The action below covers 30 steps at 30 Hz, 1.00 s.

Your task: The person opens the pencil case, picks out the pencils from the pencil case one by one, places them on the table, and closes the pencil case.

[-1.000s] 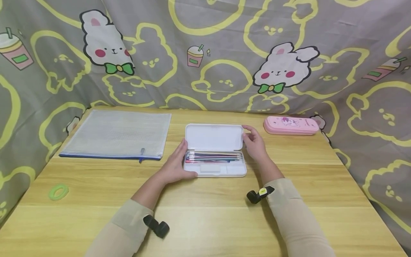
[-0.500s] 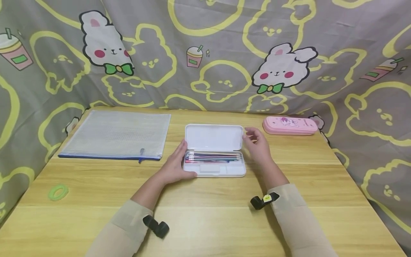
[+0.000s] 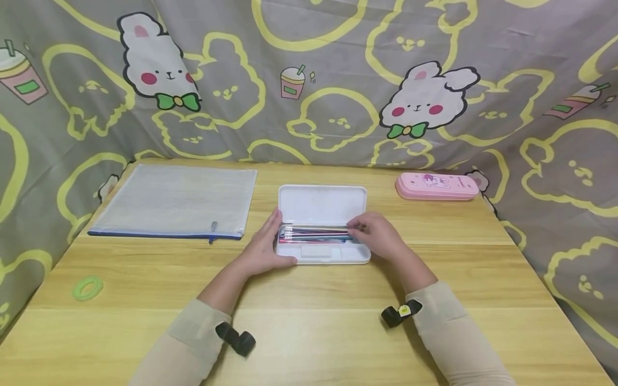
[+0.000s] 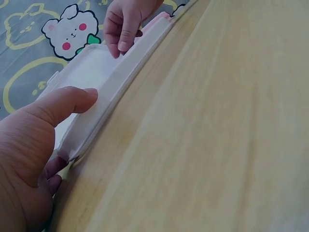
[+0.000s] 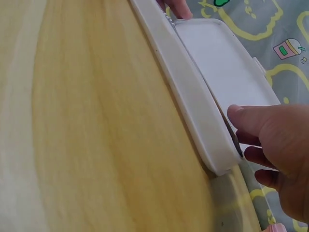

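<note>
An opened white pencil case [image 3: 354, 254] lies mid-table, its lid [image 3: 322, 203] tipped back. Several pencils [image 3: 314, 236] fill its rear compartment, with a white block [image 3: 316, 251] in front of them. My left hand [image 3: 263, 251] grips the case's left end, the thumb along the front wall and the fingers at the side. At the right end, my right hand [image 3: 381, 236] reaches over the case, its thumb and index fingertips right at the pencil ends. In the right wrist view, the thumb and curled fingers of my right hand [image 5: 275, 140] flank a dark strip along the rim.
A pink pencil case [image 3: 436, 186] with a rabbit print lies at the back right. A mesh zipper pouch [image 3: 176, 201] with a blue edge lies flat at the left. A green ring [image 3: 88, 288] sits near the left table edge. Patterned cloth [image 3: 338, 64] hangs behind the table.
My right hand has left the lid's right edge and come down and left to the pencil ends. The left hand and the white case have stayed put.
</note>
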### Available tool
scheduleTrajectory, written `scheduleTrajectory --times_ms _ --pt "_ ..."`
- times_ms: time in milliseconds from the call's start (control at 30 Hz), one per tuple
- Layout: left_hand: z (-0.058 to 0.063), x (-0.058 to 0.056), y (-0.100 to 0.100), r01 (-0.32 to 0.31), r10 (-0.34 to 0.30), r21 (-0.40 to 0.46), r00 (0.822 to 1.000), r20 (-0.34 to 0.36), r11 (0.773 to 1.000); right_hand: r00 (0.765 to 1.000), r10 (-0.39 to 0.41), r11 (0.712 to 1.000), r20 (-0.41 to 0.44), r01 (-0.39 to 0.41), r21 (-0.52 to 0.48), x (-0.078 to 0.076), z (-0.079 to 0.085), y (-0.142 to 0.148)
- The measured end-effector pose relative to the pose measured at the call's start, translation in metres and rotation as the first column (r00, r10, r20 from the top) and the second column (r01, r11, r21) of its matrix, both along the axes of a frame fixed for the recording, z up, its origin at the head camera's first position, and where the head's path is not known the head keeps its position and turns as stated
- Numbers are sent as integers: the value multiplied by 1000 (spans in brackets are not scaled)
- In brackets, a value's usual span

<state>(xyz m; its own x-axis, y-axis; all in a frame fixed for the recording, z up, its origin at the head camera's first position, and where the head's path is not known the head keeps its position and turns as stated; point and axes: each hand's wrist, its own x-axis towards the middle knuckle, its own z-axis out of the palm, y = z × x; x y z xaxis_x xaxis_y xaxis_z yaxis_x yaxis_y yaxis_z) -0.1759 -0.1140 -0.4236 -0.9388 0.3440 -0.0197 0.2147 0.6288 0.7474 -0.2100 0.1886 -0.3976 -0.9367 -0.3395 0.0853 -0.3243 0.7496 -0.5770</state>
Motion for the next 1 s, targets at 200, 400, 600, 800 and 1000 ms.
scheduleTrajectory --times_ms 200,400,600,800,1000 --pt "0 -1 1 -2 2 1 1000 0 1000 997 35 994 -62 -29 101 0 -1 -2" --pt "2 -1 1 5 -5 13 1000 -7 1000 996 54 988 -77 -42 148 0 -1 -3" --pt "1 -1 0 6 -6 22 1000 -1 1000 992 66 987 -103 -50 152 -2 -2 -4" --pt "1 0 0 4 -4 27 1000 2 1000 996 46 992 -72 -37 123 -2 -2 -6" --pt "1 1 -1 4 -4 26 1000 1 1000 1000 28 997 3 -28 75 -1 -1 -6"
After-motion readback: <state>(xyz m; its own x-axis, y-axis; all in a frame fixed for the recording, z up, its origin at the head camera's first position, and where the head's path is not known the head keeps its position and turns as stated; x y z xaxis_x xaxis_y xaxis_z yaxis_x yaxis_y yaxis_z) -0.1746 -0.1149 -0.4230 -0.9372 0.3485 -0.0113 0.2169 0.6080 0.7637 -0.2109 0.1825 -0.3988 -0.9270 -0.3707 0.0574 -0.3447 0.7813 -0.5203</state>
